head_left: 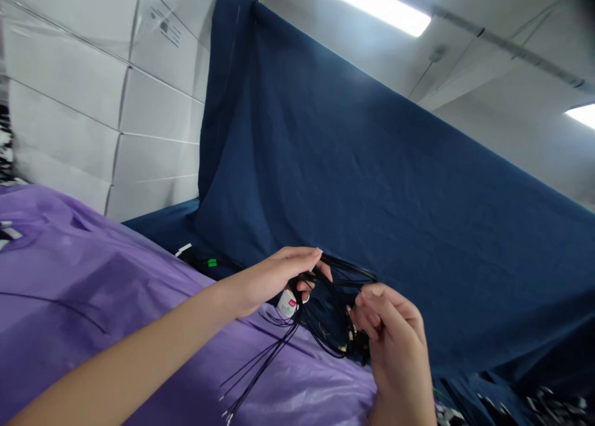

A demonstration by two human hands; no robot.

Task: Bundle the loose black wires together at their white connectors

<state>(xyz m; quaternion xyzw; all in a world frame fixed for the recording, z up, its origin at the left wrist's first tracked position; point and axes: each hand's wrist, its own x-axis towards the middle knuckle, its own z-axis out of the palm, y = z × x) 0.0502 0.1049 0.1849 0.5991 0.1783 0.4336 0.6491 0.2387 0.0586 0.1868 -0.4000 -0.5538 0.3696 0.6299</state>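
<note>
A coiled bundle of thin black cables (343, 308) hangs between my two hands. My left hand (279, 277) grips one side of the loop, thumb and fingers closed round the strands. From below it, loose cable ends with small pale tips dangle toward the purple cloth. My right hand (390, 320) pinches the other side of the loop with curled fingers, and some dark ends bunch under it. Just behind the left fingers stands a white roll with a red label (287, 303), partly covered by the hand and cables.
Purple cloth (176, 358) covers the surface before me. A dark blue curtain (372, 165) rises behind it. Wrapped white boxes (158, 110) are stacked at left. More dark cables with a green tag (212, 263) lie by the curtain's foot. Other cable pieces (558, 407) lie at lower right.
</note>
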